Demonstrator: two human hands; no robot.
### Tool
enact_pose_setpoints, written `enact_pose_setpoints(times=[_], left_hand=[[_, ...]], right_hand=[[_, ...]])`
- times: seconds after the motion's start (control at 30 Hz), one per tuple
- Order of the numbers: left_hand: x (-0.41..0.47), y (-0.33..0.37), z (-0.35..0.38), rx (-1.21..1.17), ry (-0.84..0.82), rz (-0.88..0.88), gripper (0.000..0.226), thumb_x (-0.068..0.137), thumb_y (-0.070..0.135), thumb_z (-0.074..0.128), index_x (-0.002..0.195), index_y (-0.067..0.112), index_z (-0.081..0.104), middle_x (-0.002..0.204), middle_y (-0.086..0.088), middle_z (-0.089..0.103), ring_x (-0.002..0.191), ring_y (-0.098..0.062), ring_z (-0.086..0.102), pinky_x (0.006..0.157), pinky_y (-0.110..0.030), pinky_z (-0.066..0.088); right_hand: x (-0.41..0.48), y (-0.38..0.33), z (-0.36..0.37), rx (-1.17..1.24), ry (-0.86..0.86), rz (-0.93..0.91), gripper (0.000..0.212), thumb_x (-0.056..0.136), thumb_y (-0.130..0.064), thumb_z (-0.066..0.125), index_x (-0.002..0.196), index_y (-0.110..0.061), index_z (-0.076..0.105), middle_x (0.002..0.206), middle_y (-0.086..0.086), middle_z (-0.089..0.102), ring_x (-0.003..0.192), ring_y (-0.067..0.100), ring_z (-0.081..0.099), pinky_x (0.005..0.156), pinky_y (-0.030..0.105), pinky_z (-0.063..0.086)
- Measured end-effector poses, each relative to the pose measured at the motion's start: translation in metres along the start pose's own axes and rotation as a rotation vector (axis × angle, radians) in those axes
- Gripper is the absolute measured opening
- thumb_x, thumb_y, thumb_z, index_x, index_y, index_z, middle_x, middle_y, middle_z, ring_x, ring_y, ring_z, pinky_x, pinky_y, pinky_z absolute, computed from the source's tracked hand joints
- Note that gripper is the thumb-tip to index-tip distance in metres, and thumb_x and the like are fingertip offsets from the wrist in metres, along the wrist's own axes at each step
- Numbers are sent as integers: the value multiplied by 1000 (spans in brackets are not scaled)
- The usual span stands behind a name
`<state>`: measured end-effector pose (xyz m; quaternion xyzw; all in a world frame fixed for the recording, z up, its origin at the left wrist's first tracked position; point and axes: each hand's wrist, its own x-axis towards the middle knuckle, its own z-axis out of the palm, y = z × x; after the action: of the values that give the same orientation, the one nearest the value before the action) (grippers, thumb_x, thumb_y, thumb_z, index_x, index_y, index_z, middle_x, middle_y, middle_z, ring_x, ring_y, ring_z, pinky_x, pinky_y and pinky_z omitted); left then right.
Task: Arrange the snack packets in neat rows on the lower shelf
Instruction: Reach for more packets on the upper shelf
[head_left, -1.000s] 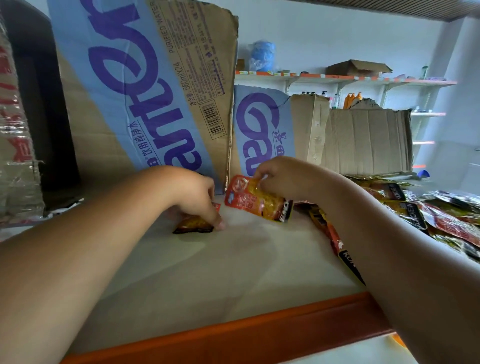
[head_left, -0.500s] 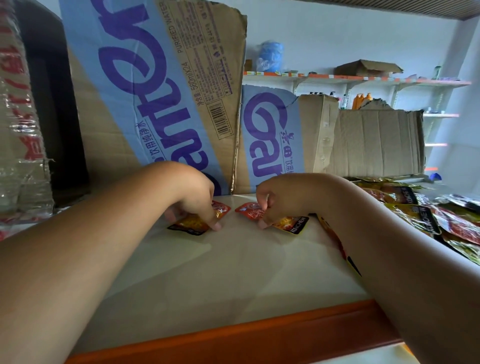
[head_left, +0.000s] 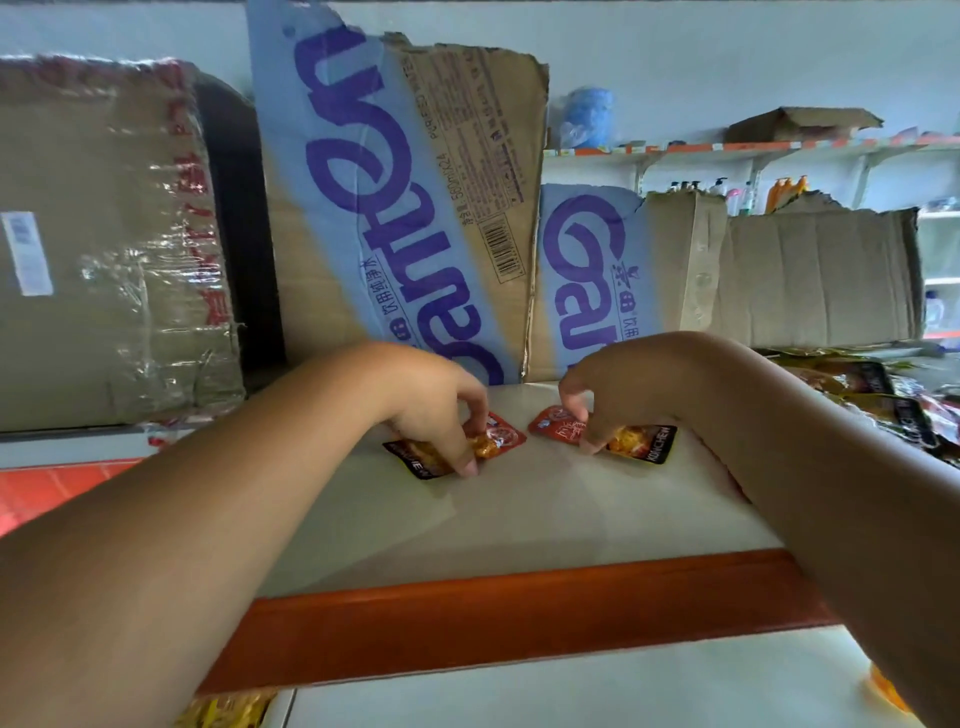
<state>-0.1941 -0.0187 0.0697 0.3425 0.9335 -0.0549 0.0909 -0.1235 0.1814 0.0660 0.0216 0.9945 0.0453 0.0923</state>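
Snack packet (head_left: 641, 441) reading KUNCHEW is pinched by the right hand (head_left: 615, 387); the left hand (head_left: 434, 402) pinches another packet (head_left: 503, 439).

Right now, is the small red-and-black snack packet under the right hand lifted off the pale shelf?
No, the packet lies flat on the shelf beneath the right hand.

Pale wall (head_left: 727, 52) carries bracketed shelves (head_left: 779, 149) behind torn cardboard boxes (head_left: 810, 275).
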Motion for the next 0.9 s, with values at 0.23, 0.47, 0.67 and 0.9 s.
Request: enact_pose_setpoints(times=[0.23,0.47,0.67,0.9], left_hand=[[-48,-54,32,-297,123,45,43,75,47,88,109,47,62,109,14,64,98,-10,63,93,-40,55],[-109,-136,68,-423,245,21,37,73,45,90,103,45,68,106,13,68,97,-12,66,93,-35,55],[-172,-215,102,-543,333,-27,32,77,36,89,105,36,73,99,11,74,83,-10,68,70,-26,49],[-255,-315,147,-654,459,-129,28,74,36,90,93,40,71,103,12,74,80,-9,70,69,-27,51]], right_hand=[[-14,-55,4,97,70,16,32,87,-47,73,111,-32,60,100,-10,57,86,10,54,65,25,40],[-13,-156,12,218,178,10,29,88,-51,70,106,-33,57,95,-13,52,83,6,48,66,28,38],[-11,-261,9,228,250,-63,25,85,-51,72,99,-35,58,92,-15,55,80,4,49,61,28,35],[5,-381,1,268,272,-168,24,80,-38,78,87,-25,60,82,-3,64,70,16,59,62,30,45]])
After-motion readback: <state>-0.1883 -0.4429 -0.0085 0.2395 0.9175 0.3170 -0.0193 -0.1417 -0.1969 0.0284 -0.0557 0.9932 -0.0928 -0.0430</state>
